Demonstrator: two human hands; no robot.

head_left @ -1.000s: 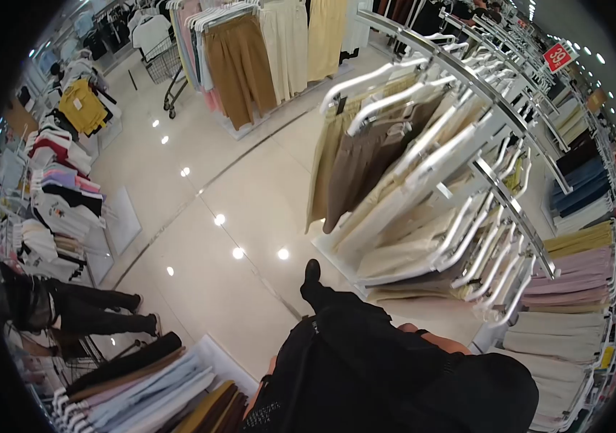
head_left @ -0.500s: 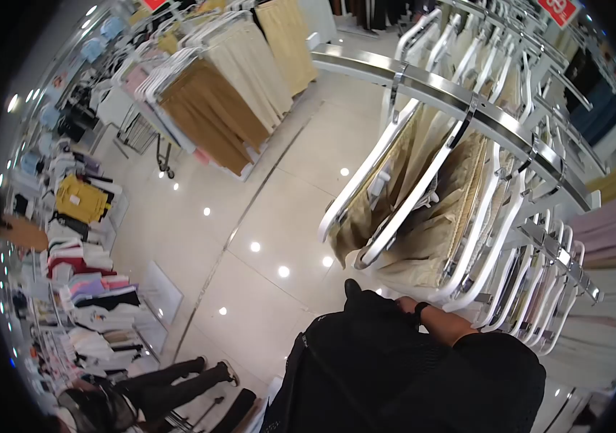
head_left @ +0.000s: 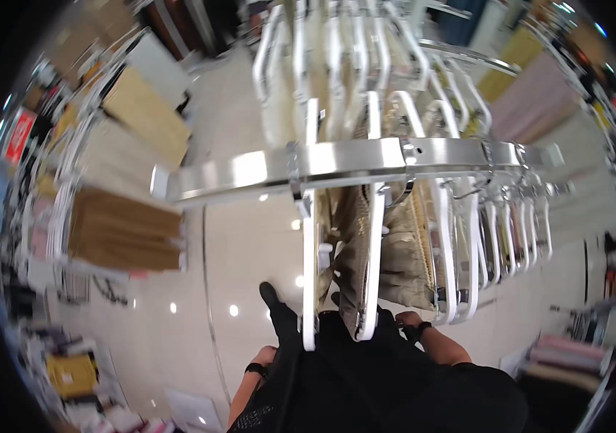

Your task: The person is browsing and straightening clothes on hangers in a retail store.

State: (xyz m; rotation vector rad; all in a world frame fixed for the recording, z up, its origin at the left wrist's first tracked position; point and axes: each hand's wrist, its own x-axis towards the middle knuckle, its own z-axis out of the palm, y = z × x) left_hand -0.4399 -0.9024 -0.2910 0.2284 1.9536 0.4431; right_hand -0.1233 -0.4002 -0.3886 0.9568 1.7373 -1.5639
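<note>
My left hand (head_left: 266,355) hangs low beside my black clothing, a dark band on its wrist; its fingers are mostly hidden. On the other side my right hand (head_left: 409,318), with a dark watch, is close to my thigh, just below the hem of beige trousers (head_left: 403,263). Whether its small, blurred fingers hold anything I cannot tell. In front of me the trousers hang from white hangers (head_left: 374,252) on a curved metal rail (head_left: 250,170). One white hanger overlaps my body in this view.
Brown trousers (head_left: 124,231) hang on a rack to the left, beside cream and yellow ones. A yellow garment (head_left: 72,375) is on display at lower left. Folded pink fabric (head_left: 571,350) lies at lower right. Glossy tiled floor (head_left: 243,245) runs between the racks.
My view has swung right, so the rail now crosses the middle of the picture. My left hand and a dark shoe have come into sight; the right hand stays low beside my body.
</note>
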